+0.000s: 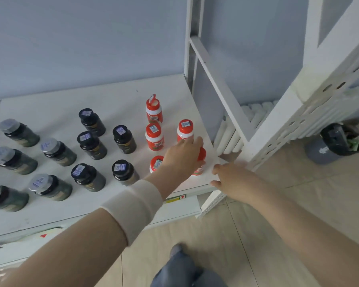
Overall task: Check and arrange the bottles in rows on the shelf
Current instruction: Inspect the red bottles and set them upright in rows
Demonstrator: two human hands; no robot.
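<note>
Curling round the red bottle [202,155], the left hand [182,158] covers it.

Grey-capped bottles [48,146]: upright, 9 o'clock end of shelf [116,96].
Black-capped bottles [122,139]: upright, two columns, mid-shelf.
Red-capped bottles [154,137]: upright, 3 o'clock end (rearmost one's flip lid stands open).

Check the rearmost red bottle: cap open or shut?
Open. On the rearmost red bottle the flip cap stands upright, showing white underneath.
</note>
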